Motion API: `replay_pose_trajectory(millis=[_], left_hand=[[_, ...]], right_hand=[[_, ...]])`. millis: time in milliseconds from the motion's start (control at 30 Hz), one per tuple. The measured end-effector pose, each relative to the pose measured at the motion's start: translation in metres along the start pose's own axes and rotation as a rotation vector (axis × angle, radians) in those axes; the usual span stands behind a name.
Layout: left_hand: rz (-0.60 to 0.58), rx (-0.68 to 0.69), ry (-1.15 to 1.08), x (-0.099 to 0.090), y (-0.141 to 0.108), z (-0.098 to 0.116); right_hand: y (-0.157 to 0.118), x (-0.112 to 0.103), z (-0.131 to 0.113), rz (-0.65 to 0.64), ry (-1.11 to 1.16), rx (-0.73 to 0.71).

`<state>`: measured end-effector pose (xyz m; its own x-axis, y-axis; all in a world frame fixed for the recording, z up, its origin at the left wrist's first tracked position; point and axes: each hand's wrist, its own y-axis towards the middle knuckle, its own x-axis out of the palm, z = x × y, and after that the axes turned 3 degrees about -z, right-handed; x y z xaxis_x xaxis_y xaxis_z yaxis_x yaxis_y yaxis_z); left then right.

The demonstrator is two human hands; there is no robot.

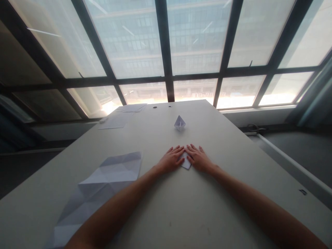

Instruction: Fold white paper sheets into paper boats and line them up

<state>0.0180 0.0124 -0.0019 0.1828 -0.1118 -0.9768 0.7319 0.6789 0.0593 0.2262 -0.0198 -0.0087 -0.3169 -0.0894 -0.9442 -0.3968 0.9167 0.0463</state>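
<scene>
Your left hand (171, 160) and right hand (199, 159) lie palm down on the white table (197, 214), fingers stretched out and angled inward so that their tips nearly meet. Neither is curled around anything: both rest over the edges of a small piece of folded paper (186, 164), which lies flat between them, its near corner showing below your thumbs and its far part hidden under your fingers. You hold it down from above rather than pinch it; how hard you press, I cannot tell. Expect it to be very light, and probably stiffer than a single sheet, since the folding seems to have stacked several layers. Paper this small should slide easily on a smooth top, so a fingertip on each side is a sound way to steady it. To lift it, the bare near corner looks like the best place to take hold, between thumb and forefinger with the layers kept together; a tug on one layer alone could spread the folds or tear the paper. Just beyond your hands stands a pointed paper figure (180, 123), likely hollow and easily crushed, so handle it lightly at its base. By your left forearm lies a large creased sheet (114, 173), limp enough to catch on a sleeve or arm.
</scene>
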Motion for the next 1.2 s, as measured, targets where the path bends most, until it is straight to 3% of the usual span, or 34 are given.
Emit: replay_pose_trajectory(millis=[167,533,733,833,933,1067,1200], left_hand=[[-0.006,-0.019,-0.001,-0.001,0.001,-0.001],[-0.036,-0.04,0.001,0.0,0.002,-0.002],[-0.033,-0.041,-0.015,-0.001,0.002,-0.002],[-0.034,-0.04,-0.019,-0.001,0.002,-0.002],[-0.029,-0.031,-0.02,-0.002,0.001,-0.002],[-0.016,-0.023,-0.018,-0.002,0.0,0.0],[0.005,-0.036,-0.025,-0.001,0.0,0.0]], right_hand=[[0.0,0.001,-0.001,0.016,-0.007,-0.015],[0.003,-0.002,0.003,0.08,-0.096,0.24],[0.001,-0.007,0.017,0.236,-0.072,0.351],[0.001,-0.01,0.02,0.34,-0.027,0.296],[0.0,-0.012,0.015,0.392,0.045,0.137],[-0.002,-0.01,0.0,0.232,0.086,-0.126],[-0.003,-0.004,-0.007,0.085,0.024,-0.143]])
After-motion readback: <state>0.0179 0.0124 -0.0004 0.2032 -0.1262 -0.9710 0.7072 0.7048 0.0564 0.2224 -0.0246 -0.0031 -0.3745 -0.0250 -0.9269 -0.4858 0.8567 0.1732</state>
